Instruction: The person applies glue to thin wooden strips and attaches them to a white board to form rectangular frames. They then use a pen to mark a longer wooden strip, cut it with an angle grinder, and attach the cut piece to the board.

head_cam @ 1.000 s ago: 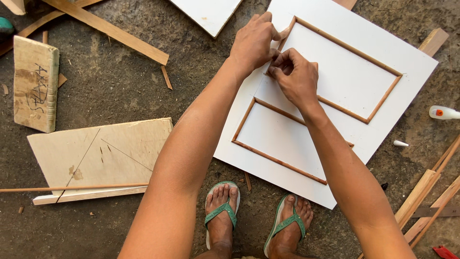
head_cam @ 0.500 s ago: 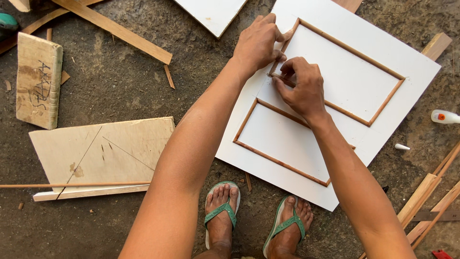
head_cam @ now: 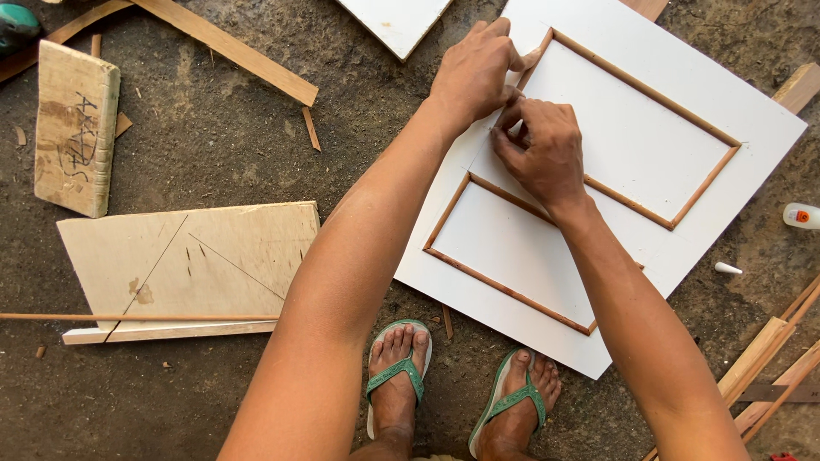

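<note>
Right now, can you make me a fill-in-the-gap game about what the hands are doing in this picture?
1. Both hands, the left hand and the right hand, press on a thin brown wooden strip at the corner of a ____ board.
2. The strips on that board form ____ rectangles.
3. The person's feet wear ____ sandals.
4. The wood block with dark scribbles lies on the ____ side of the picture.

Missing words: white; two; green; left

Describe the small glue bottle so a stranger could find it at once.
Start at the big white panel with thin wooden trim frames, lying on the dirt floor. Go past its right-hand corner to the picture's right edge. There lies the glue bottle, small and white with an orange cap; the white nozzle tip below it is plain and smaller.
</note>
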